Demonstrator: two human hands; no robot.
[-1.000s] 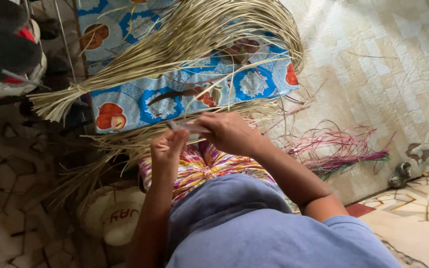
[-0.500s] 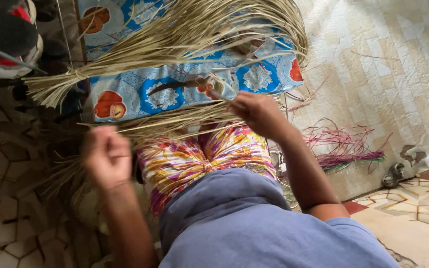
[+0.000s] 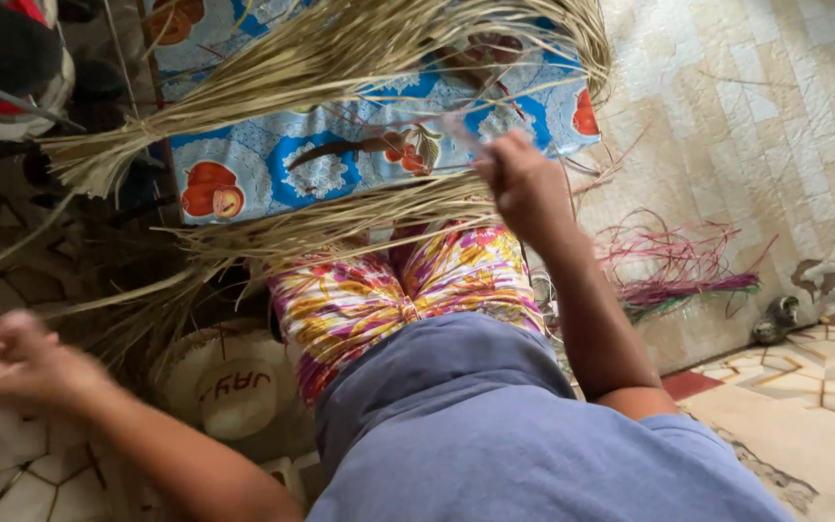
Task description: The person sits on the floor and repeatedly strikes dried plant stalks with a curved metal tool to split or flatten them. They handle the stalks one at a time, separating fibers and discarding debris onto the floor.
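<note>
Head view | left hand (image 3: 16, 360) drawn further left of straw bundle (image 3: 340, 217), strand (image 3: 70, 307) pinched | right hand (image 3: 524, 184) gripped straw beside bundle.

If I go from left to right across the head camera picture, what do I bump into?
Left hand → woven hat → flowery skirt → right hand → pink and green straw → small dark thing by the wall.
</note>
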